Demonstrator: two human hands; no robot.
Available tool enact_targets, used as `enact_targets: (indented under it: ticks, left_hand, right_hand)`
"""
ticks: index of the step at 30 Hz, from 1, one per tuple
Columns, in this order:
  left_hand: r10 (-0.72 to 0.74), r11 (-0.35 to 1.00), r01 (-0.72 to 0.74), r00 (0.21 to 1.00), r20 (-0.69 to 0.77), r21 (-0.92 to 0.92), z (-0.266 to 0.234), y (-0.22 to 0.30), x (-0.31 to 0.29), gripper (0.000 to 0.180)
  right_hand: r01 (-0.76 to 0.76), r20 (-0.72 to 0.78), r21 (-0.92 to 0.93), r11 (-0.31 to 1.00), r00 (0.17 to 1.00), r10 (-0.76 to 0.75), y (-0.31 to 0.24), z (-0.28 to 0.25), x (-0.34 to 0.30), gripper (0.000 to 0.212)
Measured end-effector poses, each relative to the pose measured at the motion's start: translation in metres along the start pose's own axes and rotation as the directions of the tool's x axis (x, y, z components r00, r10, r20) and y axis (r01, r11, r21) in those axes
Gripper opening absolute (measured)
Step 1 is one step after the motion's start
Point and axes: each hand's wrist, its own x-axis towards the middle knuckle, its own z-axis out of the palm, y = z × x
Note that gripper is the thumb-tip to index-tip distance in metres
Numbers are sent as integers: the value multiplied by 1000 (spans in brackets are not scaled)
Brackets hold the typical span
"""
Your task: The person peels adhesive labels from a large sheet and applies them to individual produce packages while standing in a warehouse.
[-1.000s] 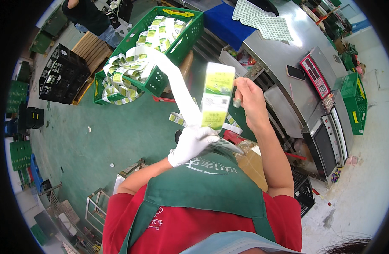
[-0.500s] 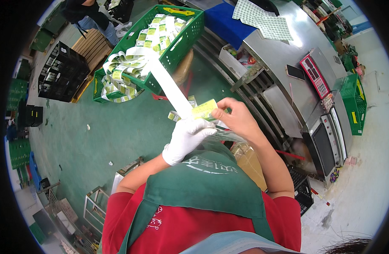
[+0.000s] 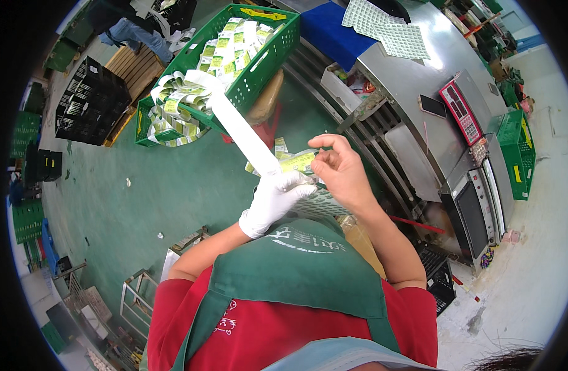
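Note:
My left hand (image 3: 273, 196), in a white glove, is closed around a white packaging band (image 3: 242, 132) with a yellow-green label panel (image 3: 298, 162). The band stretches up and away to the heap in the green crate. My bare right hand (image 3: 343, 173) is at the panel's right end, its thumb and fingers curled in a pinch; whatever is between them is too small to make out. Under both hands lies a sheet of small pale-green stickers (image 3: 327, 203), partly hidden by them. More labelled bands (image 3: 280, 146) show just beyond my left hand.
The green crate (image 3: 259, 74) ahead is heaped with labelled bands, some spilling into a lower crate (image 3: 142, 127). At right, a steel table (image 3: 414, 80) carries sticker sheets (image 3: 389, 34), a phone (image 3: 432, 106) and a red scale (image 3: 460, 108). Black crates (image 3: 92, 102) and a person (image 3: 129, 31) are far left.
My right hand has rotated, its fingers curling more beside the label panel. The panel has tipped lower and flatter, and the sticker sheet shows more. The person at far left has shifted.

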Motion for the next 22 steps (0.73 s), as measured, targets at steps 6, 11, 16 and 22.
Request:
enact_targets:
  ticks: [6, 11, 16, 22]
  left_hand:
    - [54, 999, -54, 998, 30, 2, -3, 2, -2, 17]
    - [17, 996, -21, 999, -51, -89, -8, 1, 4, 13]
    - [-182, 936, 126, 972, -147, -330, -9, 2, 9, 14]
    - [-144, 973, 116, 980, -137, -197, -6, 6, 14, 13]
  right_hand:
    - [230, 9, -336, 913, 971, -241, 2, 2, 0, 24]
    - [48, -50, -281, 958, 997, -65, 5, -27, 6, 24]
    - [341, 122, -458, 821, 939, -322, -13, -14, -14, 20]
    - [503, 159, -735, 456, 780, -605, 1, -6, -10, 26]
